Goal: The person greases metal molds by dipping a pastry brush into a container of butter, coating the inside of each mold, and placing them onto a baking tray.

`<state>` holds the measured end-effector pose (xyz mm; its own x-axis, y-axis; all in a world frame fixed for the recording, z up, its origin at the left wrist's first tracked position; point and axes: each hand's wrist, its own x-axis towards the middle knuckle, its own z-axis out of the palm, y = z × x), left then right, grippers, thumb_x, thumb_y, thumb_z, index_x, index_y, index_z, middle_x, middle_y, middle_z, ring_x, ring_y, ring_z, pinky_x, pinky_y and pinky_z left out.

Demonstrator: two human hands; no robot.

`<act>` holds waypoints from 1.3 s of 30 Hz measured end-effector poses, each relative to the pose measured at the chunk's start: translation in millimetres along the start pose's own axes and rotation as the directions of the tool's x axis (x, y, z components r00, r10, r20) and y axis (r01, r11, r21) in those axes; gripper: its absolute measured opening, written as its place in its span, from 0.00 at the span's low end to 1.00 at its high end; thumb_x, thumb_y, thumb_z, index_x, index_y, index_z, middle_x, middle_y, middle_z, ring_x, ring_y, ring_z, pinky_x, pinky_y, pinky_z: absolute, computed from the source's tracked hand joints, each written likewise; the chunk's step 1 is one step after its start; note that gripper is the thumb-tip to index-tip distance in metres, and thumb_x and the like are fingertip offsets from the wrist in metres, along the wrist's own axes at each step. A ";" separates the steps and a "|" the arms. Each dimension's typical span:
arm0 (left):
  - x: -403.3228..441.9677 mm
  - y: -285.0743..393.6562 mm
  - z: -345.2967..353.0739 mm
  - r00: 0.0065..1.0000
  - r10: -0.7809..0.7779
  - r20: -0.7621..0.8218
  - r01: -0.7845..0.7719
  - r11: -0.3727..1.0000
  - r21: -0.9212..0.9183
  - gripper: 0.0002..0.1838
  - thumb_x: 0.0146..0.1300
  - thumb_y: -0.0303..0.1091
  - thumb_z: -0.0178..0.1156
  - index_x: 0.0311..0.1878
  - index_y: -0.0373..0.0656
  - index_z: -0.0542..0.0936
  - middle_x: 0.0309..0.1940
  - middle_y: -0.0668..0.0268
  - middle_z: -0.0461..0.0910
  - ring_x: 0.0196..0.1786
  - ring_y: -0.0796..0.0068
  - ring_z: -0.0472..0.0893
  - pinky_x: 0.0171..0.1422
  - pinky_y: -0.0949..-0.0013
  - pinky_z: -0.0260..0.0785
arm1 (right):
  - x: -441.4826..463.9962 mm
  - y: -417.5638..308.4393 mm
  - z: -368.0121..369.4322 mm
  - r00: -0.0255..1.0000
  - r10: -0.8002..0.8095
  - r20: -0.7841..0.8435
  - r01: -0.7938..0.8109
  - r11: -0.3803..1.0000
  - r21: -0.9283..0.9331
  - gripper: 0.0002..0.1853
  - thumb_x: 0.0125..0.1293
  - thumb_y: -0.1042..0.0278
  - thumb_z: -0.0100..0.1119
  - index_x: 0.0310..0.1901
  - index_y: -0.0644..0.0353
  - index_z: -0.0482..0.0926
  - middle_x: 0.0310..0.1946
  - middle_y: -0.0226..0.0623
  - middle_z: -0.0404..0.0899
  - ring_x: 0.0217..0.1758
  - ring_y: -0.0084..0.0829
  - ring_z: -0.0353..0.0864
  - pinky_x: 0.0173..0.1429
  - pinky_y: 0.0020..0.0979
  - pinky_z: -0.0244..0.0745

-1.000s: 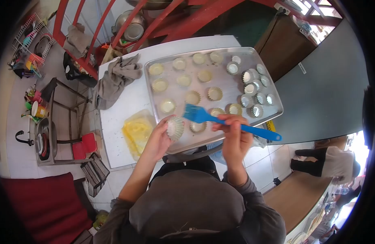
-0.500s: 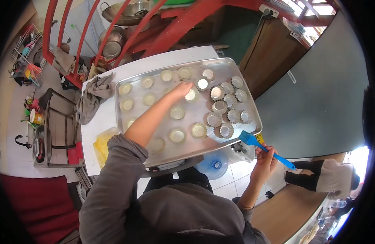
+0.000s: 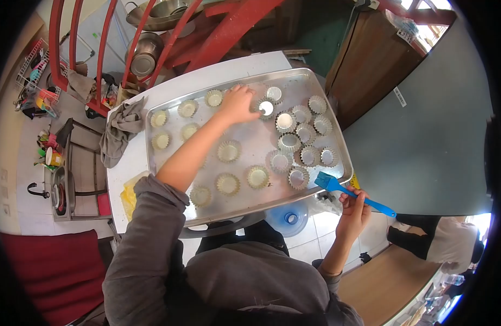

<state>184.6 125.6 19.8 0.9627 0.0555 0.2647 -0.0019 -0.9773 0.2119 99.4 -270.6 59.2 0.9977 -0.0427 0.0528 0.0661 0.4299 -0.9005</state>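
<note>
My left hand [image 3: 238,106] is palm down over the back middle of a large metal tray [image 3: 250,204], fingers curled and thumb spread. It appears to grip a fluted tart mould, mostly hidden under the palm. Close to its thumb stands a silvery mould [image 3: 265,108]. My right hand [image 3: 354,213], off the tray's front right corner, is closed round the handle of a blue pastry brush [image 3: 327,182], whose bristles point left over the tray rim. Several moulds with a pale yellowish look, such as one mould [image 3: 227,184], are spaced out at left and front; bare-looking moulds [image 3: 289,142] cluster at right.
The tray lies on a white table [image 3: 125,179] with a grey cloth [image 3: 123,130] and a yellow item in plastic [image 3: 129,198] at its left. Below the front edge stands a blue water bottle [image 3: 288,217]. A grey panel [image 3: 419,136] is at right; another person [image 3: 451,242] is at far right.
My left hand has moved back and slightly left; the mould that was under its fingers no longer shows in its place. The brush stays in my right hand, almost unmoved. The view has shifted slightly.
</note>
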 end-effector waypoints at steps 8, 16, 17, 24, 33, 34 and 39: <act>12.2 39.1 15.0 0.985 -0.079 0.151 0.064 0.992 0.107 0.43 0.35 0.49 0.73 0.57 0.39 0.74 0.51 0.58 0.75 0.60 0.59 0.70 0.63 0.50 0.56 | 2.4 -2.9 -7.6 0.999 -0.016 -0.031 0.015 0.999 -0.028 0.11 0.74 0.65 0.48 0.42 0.65 0.74 0.41 0.47 0.78 0.33 0.31 0.80 0.39 0.28 0.77; -23.1 40.7 -39.1 0.918 -0.280 -0.282 0.114 0.865 -0.489 0.39 0.39 0.44 0.73 0.57 0.39 0.71 0.47 0.57 0.77 0.46 0.60 0.78 0.53 0.56 0.67 | 4.6 -1.7 -14.9 1.000 -0.022 -0.020 0.021 1.000 -0.019 0.11 0.74 0.64 0.48 0.42 0.64 0.74 0.41 0.47 0.78 0.34 0.31 0.79 0.40 0.28 0.76; -42.8 38.9 -59.4 0.895 -0.354 -0.272 0.131 0.790 -0.599 0.41 0.40 0.42 0.74 0.59 0.38 0.69 0.47 0.57 0.77 0.44 0.64 0.79 0.50 0.60 0.71 | 7.0 -0.1 -14.1 0.999 -0.022 -0.023 0.022 1.000 -0.009 0.11 0.74 0.64 0.48 0.42 0.64 0.74 0.41 0.47 0.78 0.34 0.31 0.79 0.40 0.28 0.76; -273.6 -3.7 -186.8 0.653 -0.686 -0.321 0.176 0.550 -0.816 0.34 0.50 0.21 0.64 0.63 0.37 0.66 0.57 0.60 0.70 0.53 0.71 0.75 0.56 0.70 0.70 | 22.9 9.5 34.3 0.992 0.000 0.124 -0.001 1.000 0.011 0.11 0.74 0.64 0.48 0.42 0.65 0.74 0.40 0.47 0.79 0.35 0.31 0.78 0.41 0.28 0.75; -556.9 -79.7 -142.6 0.299 -0.809 -0.507 0.743 0.531 -0.408 0.34 0.44 0.25 0.66 0.59 0.37 0.70 0.52 0.58 0.71 0.55 0.62 0.73 0.59 0.64 0.67 | -23.8 49.7 196.8 0.830 0.036 0.556 -0.051 0.999 0.010 0.12 0.74 0.64 0.47 0.44 0.65 0.74 0.42 0.42 0.78 0.37 0.31 0.80 0.43 0.30 0.77; -547.3 -74.4 -139.4 0.301 -0.833 -0.464 0.749 0.508 -0.425 0.35 0.42 0.27 0.67 0.59 0.37 0.71 0.51 0.56 0.71 0.55 0.60 0.73 0.60 0.62 0.65 | -39.5 57.4 216.2 0.798 0.105 0.594 -0.108 0.994 -0.032 0.12 0.74 0.64 0.47 0.45 0.66 0.74 0.41 0.41 0.78 0.38 0.30 0.81 0.43 0.32 0.79; -548.9 -102.8 -108.6 0.432 -0.770 -0.470 0.729 0.605 -0.321 0.38 0.37 0.34 0.70 0.58 0.41 0.72 0.51 0.54 0.73 0.53 0.53 0.73 0.59 0.57 0.65 | -135.4 89.6 310.0 0.382 0.230 0.895 -0.091 0.973 -0.212 0.10 0.72 0.69 0.50 0.45 0.68 0.76 0.37 0.37 0.79 0.34 0.28 0.83 0.39 0.28 0.80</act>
<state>-373.0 217.8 -45.1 0.2898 0.8723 0.3938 0.6134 -0.4851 0.6232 -24.9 53.3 105.2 0.4107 0.8897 0.1993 -0.0294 0.2314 -0.9724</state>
